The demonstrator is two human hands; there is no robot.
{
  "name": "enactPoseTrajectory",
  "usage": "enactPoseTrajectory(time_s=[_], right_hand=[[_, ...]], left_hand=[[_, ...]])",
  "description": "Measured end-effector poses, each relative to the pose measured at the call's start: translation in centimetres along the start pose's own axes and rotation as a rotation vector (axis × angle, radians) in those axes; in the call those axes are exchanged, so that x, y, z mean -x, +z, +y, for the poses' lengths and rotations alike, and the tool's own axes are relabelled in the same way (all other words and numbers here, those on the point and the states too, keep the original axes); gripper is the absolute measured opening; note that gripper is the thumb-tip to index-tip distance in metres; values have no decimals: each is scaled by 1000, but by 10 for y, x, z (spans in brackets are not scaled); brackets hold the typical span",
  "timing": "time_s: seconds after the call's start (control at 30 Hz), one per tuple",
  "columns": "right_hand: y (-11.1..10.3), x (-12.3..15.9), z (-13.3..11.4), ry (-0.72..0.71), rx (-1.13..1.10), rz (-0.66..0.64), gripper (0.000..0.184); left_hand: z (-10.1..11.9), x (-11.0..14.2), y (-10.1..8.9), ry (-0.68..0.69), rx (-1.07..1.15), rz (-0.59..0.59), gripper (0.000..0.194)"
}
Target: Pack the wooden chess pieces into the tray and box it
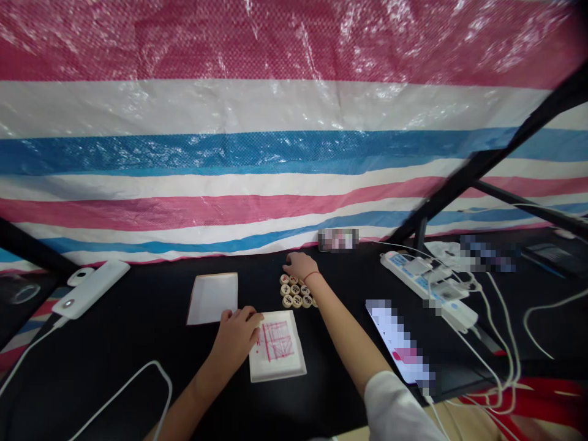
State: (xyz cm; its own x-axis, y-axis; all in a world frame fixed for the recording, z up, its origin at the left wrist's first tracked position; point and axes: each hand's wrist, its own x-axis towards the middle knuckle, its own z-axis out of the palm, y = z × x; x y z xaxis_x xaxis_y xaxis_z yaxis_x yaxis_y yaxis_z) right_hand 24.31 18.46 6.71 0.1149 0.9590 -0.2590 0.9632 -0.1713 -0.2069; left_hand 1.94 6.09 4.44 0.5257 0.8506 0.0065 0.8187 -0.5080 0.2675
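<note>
Round wooden Chinese chess pieces (296, 290) with black and red characters lie close together in rows on the black table. Over their far edge is my right hand (301, 264), its fingers bent down and closed; whatever they hold is hidden. The forearm covers the right side of the rows. My left hand (239, 331) grips the upper left corner of a shallow white box (278, 367), fingers curled at its edge. Red hand-drawn lines mark the box's top face. Just beyond the left hand lies an open box lid (212, 298) with a pale inside and brown rim.
A white power strip (429, 291) with plugs and tangled cables stands on the right, beside a lit phone (397, 343). A white device (92, 289) with a cable is at left. Behind hangs a striped plastic sheet (257, 153); black frame bars (487, 162) slant at the sides.
</note>
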Motion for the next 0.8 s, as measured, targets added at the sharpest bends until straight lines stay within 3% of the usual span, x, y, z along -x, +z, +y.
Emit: enactPoseTrajectory(time_s=[0.57, 0.7, 0.8], right_hand=[[-6, 1, -5, 0, 36, -86, 32], [-12, 3, -4, -23, -13, -27, 28], [-18, 16, -7, -102, -91, 55, 30]], left_hand=[[5, -2, -2, 16, -56, -45, 27], [4, 0, -1, 12, -23, 25, 35], [0, 0, -2, 8, 102, 165, 41]])
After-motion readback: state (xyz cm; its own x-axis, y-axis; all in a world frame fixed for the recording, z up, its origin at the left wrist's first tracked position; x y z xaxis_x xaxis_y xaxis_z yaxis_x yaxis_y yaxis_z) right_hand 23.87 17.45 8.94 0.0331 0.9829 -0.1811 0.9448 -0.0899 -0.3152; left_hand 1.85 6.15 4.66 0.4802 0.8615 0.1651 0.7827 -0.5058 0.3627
